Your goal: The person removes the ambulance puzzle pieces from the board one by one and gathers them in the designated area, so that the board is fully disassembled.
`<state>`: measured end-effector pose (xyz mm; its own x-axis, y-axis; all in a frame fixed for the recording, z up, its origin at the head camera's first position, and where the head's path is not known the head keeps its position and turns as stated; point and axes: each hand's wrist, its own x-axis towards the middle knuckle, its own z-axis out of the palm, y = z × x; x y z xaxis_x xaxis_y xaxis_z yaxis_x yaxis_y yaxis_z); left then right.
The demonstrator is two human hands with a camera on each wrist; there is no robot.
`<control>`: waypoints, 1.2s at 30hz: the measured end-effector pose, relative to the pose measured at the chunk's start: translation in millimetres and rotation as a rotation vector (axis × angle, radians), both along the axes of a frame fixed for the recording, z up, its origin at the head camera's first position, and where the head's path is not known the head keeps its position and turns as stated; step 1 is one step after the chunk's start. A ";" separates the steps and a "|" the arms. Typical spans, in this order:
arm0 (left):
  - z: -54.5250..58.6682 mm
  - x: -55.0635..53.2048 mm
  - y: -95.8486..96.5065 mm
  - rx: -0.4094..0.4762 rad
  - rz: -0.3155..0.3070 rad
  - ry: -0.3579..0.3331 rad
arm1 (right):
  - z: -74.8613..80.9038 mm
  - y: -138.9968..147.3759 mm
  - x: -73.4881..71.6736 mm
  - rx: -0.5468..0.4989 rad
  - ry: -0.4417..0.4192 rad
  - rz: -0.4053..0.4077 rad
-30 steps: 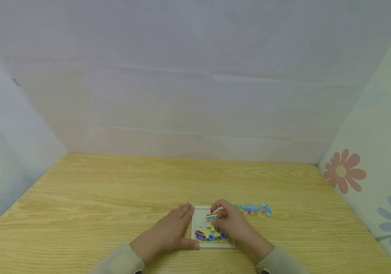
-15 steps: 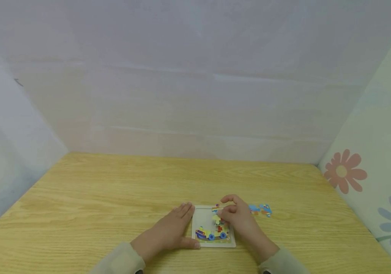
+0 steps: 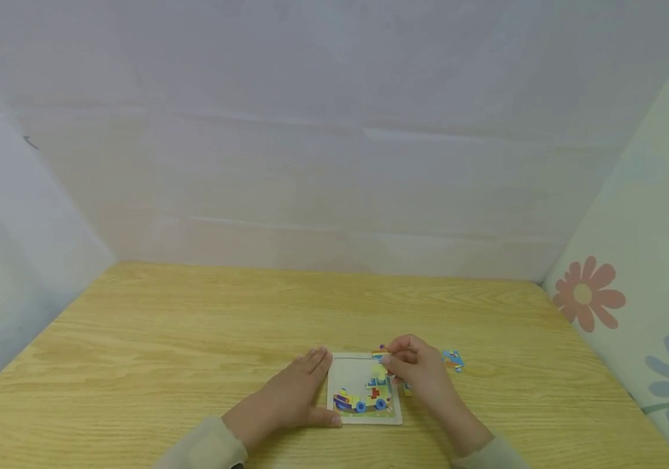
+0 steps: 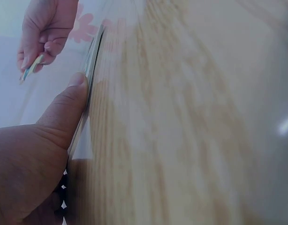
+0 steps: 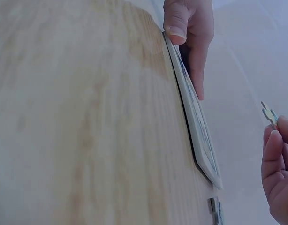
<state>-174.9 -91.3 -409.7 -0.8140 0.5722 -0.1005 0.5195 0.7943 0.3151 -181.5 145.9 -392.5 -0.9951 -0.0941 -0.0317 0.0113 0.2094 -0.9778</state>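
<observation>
A small square jigsaw puzzle board (image 3: 363, 421) with a pale rim lies near the front of the table. Its lower part shows a colourful vehicle with blue wheels (image 3: 361, 407); the upper left of the tray is bare. My left hand (image 3: 287, 394) rests at the board's left side, fingers straight, thumb (image 4: 66, 105) along the near edge. Above the board's right side my right hand (image 3: 425, 374) pinches a yellow and blue puzzle piece (image 5: 268, 114) between thumb and fingertips. I cannot tell whether it is one piece or several together.
Loose blue and orange puzzle pieces (image 3: 453, 359) lie on the wooden table (image 3: 223, 326), right of my right hand. Another small yellow piece (image 3: 407, 389) sits just beside the board's right edge. Pale walls with printed flowers (image 3: 589, 293) stand around the table.
My right hand has moved right and slightly away with the pinched puzzle piece, uncovering more of the board's picture and covering some of the loose pieces. The left hand and board have stayed put.
</observation>
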 end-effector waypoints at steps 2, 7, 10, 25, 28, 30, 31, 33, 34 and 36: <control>-0.1 -0.1 -0.1 0.001 0.001 -0.002 | 1.9 1.4 1.7 -0.006 0.006 -0.015; -0.3 0.1 -0.3 0.002 0.001 -0.009 | 4.5 5.5 3.9 -0.010 0.008 -0.072; 0.0 0.3 -0.3 0.004 0.000 -0.010 | 4.3 9.9 4.7 -0.024 0.009 -0.086; -0.7 0.8 -0.1 0.006 -0.004 -0.002 | 9.9 33.1 9.4 -0.021 0.011 -0.158; -0.8 0.7 0.0 0.003 -0.004 -0.001 | 10.1 37.4 9.5 -0.026 0.004 -0.158; -0.9 0.7 -0.1 0.002 -0.005 -0.001 | 10.2 40.6 9.7 -0.029 0.004 -0.148; -1.0 0.6 -0.1 0.002 -0.005 0.000 | 10.1 42.2 9.9 -0.028 0.002 -0.144; -1.4 0.5 -0.2 0.001 -0.005 0.000 | 9.6 45.4 9.9 -0.022 0.000 -0.135; -1.6 0.5 -0.3 0.000 -0.006 0.000 | 9.5 46.7 9.9 -0.021 -0.005 -0.134; -2.1 0.2 -0.4 -0.003 -0.007 0.003 | 8.7 49.6 9.6 -0.011 -0.010 -0.132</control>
<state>-174.7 -91.6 -411.8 -0.8101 0.5779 -0.0994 0.5262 0.7913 0.3114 -171.9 195.5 -383.7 -0.9985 0.0369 -0.0415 0.0479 0.1946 -0.9797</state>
